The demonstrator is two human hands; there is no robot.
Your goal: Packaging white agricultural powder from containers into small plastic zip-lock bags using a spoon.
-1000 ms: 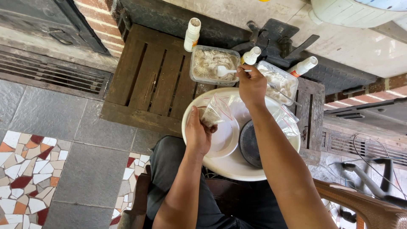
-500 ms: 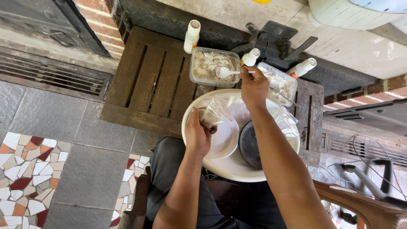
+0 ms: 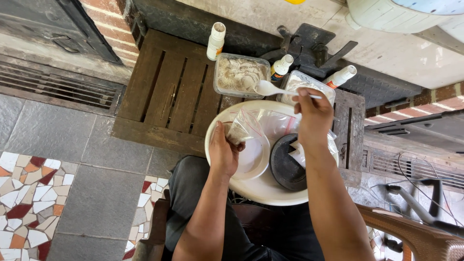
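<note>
Two hands in play, both loaded. My left hand is pinched shut on a small clear plastic bag, holding it by its mouth over the small white bowl. My right hand is closed around the handle end of a white plastic spoon, with the scoop end out past the fingers, over the near edge of the clear tub of pale powder.

Handling, as I judge it: the bag is thin, limp film that weighs almost nothing and collapses if I let go, so I grip at the rim and keep the mouth spread. The spoon is light, stiff and a bit slick, so I hold it far back on the handle.

Below both hands is the big white basin; a black round lid sits under my right wrist. Beyond the right hand is a second tub, with three white bottles lined up further out on the dark wooden pallet.
</note>
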